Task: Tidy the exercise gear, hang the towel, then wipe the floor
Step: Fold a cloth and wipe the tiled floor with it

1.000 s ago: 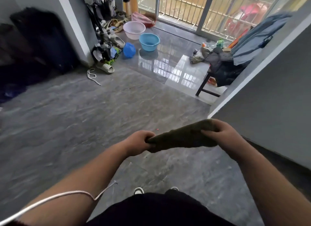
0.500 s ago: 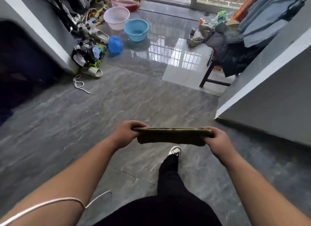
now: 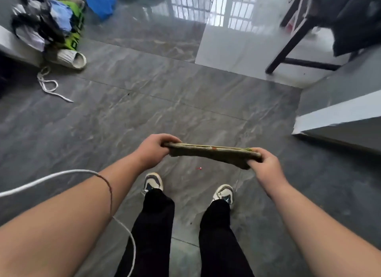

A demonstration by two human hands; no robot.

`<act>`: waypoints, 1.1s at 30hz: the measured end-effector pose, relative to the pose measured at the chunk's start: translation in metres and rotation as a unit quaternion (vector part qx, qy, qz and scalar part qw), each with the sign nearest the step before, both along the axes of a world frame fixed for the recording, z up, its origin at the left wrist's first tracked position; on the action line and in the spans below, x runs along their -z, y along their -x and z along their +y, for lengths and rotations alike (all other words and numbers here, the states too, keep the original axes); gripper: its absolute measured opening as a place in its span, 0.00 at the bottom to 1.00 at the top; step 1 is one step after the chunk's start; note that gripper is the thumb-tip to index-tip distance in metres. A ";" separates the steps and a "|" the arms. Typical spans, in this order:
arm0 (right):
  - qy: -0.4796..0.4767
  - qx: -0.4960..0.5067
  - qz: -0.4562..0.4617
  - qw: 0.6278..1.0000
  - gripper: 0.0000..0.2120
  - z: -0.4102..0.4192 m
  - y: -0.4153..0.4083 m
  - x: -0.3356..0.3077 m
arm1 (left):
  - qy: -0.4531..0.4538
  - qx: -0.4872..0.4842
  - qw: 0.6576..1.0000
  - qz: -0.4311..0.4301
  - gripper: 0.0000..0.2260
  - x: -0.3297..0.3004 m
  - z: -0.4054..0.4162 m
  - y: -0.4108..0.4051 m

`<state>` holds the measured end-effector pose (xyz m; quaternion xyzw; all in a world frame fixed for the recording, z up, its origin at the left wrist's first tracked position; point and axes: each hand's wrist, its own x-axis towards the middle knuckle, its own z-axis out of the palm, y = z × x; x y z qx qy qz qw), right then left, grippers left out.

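Note:
A folded olive-brown towel (image 3: 212, 154) is stretched flat between both hands at waist height, above the grey marbled floor (image 3: 144, 115). My left hand (image 3: 153, 151) pinches its left end. The right end is gripped by my right hand (image 3: 266, 167). Both feet in white sneakers stand directly below the towel. A tiny red speck (image 3: 199, 168) lies on the floor under the towel.
A pile of clothes and bags (image 3: 51, 23), a white slipper (image 3: 71, 59) and a white cord (image 3: 49, 86) lie at the far left. A blue bag (image 3: 100, 0) is behind them. A dark stool (image 3: 299, 39) with dark clothing stands far right. A grey wall corner (image 3: 338, 120) juts in at the right.
The view has tilted further down, so my feet and legs now show. The towel stays stretched between both hands, held flatter and edge-on. I have moved closer to the slipper and stool.

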<state>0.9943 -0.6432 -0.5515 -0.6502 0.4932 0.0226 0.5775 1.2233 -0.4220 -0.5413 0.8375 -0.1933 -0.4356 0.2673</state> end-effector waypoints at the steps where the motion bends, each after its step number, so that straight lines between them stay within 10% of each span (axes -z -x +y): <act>1: 0.001 0.012 0.006 1.000 0.16 -0.001 -0.005 0.040 | -0.007 0.009 1.000 0.000 0.21 0.039 -0.005 -0.009; 15: 0.094 -0.098 0.098 0.986 0.08 -0.030 -0.015 0.454 | -0.013 0.051 0.997 0.065 0.06 0.451 -0.046 -0.057; 24: 0.151 -0.174 0.166 0.959 0.20 -0.038 -0.017 0.482 | -0.066 0.158 0.980 -0.104 0.18 0.488 -0.070 -0.042; 33: 0.376 -0.362 0.115 0.845 0.27 -0.007 -0.033 0.462 | 0.051 0.359 0.871 -0.332 0.28 0.495 -0.094 0.013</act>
